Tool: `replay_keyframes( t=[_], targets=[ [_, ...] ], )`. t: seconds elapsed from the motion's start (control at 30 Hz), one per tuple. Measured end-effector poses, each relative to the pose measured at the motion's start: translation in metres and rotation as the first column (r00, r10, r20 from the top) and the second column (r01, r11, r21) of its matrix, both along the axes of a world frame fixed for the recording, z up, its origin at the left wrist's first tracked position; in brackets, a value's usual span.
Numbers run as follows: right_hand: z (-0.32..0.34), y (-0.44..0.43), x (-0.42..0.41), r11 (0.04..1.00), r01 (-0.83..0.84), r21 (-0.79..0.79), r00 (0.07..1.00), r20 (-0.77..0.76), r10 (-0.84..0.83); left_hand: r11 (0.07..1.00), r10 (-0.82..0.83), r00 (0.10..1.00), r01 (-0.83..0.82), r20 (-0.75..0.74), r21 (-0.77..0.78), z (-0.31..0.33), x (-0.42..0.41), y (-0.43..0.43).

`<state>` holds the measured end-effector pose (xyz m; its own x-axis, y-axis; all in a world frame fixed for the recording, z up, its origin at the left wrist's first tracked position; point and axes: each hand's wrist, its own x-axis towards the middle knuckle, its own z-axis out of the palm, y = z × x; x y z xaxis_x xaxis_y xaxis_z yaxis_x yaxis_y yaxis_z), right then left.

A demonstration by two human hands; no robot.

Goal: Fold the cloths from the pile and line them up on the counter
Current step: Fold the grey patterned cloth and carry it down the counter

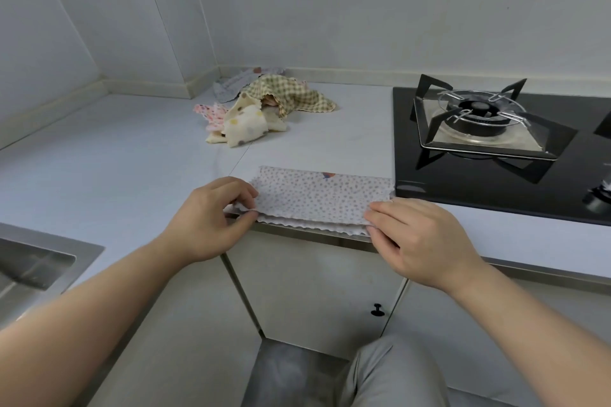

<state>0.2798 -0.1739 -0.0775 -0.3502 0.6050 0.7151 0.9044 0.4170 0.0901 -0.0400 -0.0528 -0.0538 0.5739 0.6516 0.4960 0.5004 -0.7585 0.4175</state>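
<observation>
A pale cloth with small grey-purple dots (317,196) lies folded in half along the front edge of the counter (115,155), its scalloped edges toward me. My left hand (211,218) pinches the cloth's near left corner between thumb and fingers. My right hand (420,238) pinches the near right corner. A loose pile of cloths (264,106) sits farther back near the wall corner: a green checked one on top, a cream one with coloured dots, a pink patterned one and a grey one.
A black glass gas hob (489,188) with a burner and pan support (479,119) fills the counter right of the dotted cloth. A steel sink (33,268) is set in at the near left. Cabinet doors with a black knob (377,310) lie below.
</observation>
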Motion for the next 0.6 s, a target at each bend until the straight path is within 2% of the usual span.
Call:
replay_keyframes(
  t=[0.17, 0.23, 0.3, 0.4, 0.5, 0.53, 0.6],
  targets=[
    [0.001, -0.001, -0.001, 1.0, 0.012, -0.015, 1.0, 0.006, -0.011, 0.999, -0.021, 0.995, 0.024, -0.096, 0.034, -0.006, -0.005, 0.0],
    [0.003, -0.003, -0.001, 0.999, 0.039, -0.017, 0.997, 0.064, -0.038, 0.998, -0.013, 0.992, 0.021, -0.125, 0.059, -0.005, -0.005, -0.002],
    [0.006, -0.005, -0.001, 0.997, 0.079, -0.019, 0.991, 0.114, -0.077, 0.989, 0.018, 0.981, 0.011, -0.195, 0.146, -0.004, -0.004, -0.003],
    [0.015, -0.008, -0.003, 0.988, 0.15, -0.035, 0.986, 0.074, -0.147, 0.955, 0.149, 0.947, -0.063, -0.285, 0.291, 0.007, 0.0, -0.008],
    [0.031, 0.002, -0.023, 0.967, 0.254, -0.028, 0.967, -0.001, -0.254, 0.937, 0.143, 0.954, -0.045, -0.263, 0.347, 0.021, 0.027, -0.018],
    [0.038, 0.012, -0.035, 0.957, 0.275, -0.089, 0.961, -0.012, -0.277, 0.947, 0.119, 0.956, -0.029, -0.266, 0.32, 0.024, 0.043, -0.019],
    [0.047, 0.035, -0.055, 0.889, 0.291, -0.353, 0.947, -0.023, -0.319, 0.986, 0.075, 0.948, -0.023, -0.309, 0.168, 0.021, 0.075, -0.014]
  ],
)
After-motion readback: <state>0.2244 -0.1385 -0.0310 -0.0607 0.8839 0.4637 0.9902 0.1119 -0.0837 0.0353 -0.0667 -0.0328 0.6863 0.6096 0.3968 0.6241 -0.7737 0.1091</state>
